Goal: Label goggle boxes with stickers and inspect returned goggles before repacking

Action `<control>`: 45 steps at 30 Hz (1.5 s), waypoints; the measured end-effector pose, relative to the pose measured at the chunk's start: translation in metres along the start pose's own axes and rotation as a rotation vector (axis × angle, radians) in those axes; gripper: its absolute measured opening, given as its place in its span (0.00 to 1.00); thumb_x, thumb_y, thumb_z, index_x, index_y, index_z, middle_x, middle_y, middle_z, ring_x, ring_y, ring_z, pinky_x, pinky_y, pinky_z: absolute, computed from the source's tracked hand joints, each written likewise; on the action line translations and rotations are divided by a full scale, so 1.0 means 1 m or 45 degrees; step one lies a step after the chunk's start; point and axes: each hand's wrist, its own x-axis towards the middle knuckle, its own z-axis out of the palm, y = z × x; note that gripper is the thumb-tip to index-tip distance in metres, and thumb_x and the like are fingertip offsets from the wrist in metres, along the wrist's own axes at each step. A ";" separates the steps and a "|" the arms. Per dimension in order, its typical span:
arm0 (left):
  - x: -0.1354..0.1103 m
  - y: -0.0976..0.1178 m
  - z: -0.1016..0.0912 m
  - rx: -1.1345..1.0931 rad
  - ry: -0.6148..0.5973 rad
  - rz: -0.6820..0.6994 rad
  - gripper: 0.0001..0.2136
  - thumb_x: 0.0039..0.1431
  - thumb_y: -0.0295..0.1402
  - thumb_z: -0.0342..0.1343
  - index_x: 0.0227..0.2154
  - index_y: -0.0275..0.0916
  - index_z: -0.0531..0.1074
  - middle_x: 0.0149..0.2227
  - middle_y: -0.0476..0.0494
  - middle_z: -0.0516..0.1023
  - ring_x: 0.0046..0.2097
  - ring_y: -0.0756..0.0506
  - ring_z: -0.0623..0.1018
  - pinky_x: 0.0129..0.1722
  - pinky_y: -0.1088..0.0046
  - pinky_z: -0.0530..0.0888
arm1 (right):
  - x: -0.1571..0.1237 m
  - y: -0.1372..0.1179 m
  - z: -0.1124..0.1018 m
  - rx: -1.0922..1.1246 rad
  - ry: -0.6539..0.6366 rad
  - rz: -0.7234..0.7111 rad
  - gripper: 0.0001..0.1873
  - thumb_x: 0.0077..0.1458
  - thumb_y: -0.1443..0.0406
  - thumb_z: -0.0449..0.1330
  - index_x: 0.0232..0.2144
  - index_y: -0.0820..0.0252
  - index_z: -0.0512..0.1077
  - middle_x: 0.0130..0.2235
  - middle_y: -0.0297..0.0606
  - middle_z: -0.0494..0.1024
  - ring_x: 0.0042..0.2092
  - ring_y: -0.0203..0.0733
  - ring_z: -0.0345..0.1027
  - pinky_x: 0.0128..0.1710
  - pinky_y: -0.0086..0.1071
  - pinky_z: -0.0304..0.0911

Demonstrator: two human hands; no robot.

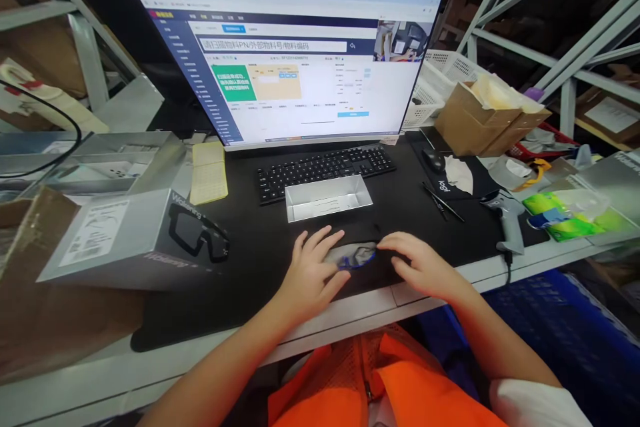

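Note:
A soft grey item with blue edges, possibly in a clear wrapper (354, 255), lies on the black desk mat (240, 310); its exact kind I cannot make out. My left hand (314, 275) rests at its left side, fingers spread, the thumb and index by its near edge. At the other end, the fingertips of my right hand (423, 265) touch the item, with the thumb held apart from the index finger. Just beyond sits an open shallow silver box (327, 200), its inside facing me. The black keyboard (325, 168) is directly behind that box.
A monitor (300, 80) stands at the back. Left are a silver box with a goggles print (125, 240) and a yellow notepad (209, 173). On the right lie a barcode scanner (509, 220), dark pen-like tools (443, 201), a mouse (433, 160) and a cardboard box (465, 120).

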 end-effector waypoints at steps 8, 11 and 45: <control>0.002 -0.003 -0.003 0.014 -0.037 0.099 0.14 0.61 0.43 0.62 0.45 0.41 0.74 0.68 0.31 0.61 0.71 0.28 0.57 0.65 0.31 0.51 | -0.002 -0.005 0.022 -0.043 -0.058 -0.121 0.12 0.55 0.67 0.64 0.43 0.59 0.72 0.47 0.45 0.74 0.52 0.50 0.66 0.55 0.49 0.66; 0.005 -0.006 -0.016 0.047 -0.200 0.080 0.27 0.54 0.46 0.68 0.53 0.42 0.69 0.73 0.29 0.49 0.73 0.26 0.50 0.66 0.31 0.50 | -0.002 -0.005 0.022 -0.144 0.048 -0.170 0.22 0.54 0.59 0.68 0.49 0.59 0.71 0.56 0.51 0.69 0.60 0.56 0.62 0.59 0.54 0.63; 0.008 -0.031 -0.015 -0.337 -0.231 -0.340 0.10 0.67 0.35 0.53 0.43 0.41 0.77 0.39 0.45 0.82 0.39 0.44 0.80 0.38 0.70 0.72 | 0.011 0.021 -0.002 -0.283 0.020 -0.158 0.44 0.52 0.57 0.69 0.67 0.53 0.58 0.62 0.50 0.64 0.63 0.58 0.63 0.62 0.52 0.65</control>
